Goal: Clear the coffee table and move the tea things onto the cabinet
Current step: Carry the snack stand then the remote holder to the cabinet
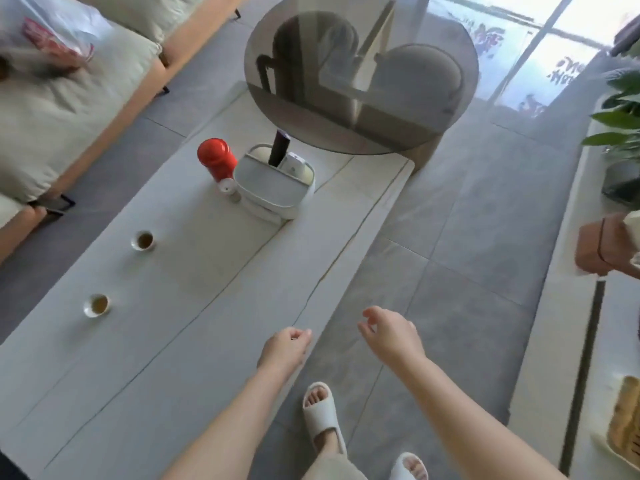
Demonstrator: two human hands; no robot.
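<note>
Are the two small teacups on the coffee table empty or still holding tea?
Holding tea: brown liquid shows inside the far cup and the near cup.

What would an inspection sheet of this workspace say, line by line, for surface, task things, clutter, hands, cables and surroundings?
Surface: long pale stone coffee table, partly under a round smoked-glass table.
Job's things: two small white teacups holding brown tea, apart; red cylindrical canister beside a white plastic organiser caddy.
Clutter: dark cylinder standing in the caddy.
Hands: left hand loosely curled, empty; right hand relaxed, empty.
Cables: nothing seen.
Surroundings: cream cushioned sofa, grey tiled floor, green plant, white cabinet.
</note>
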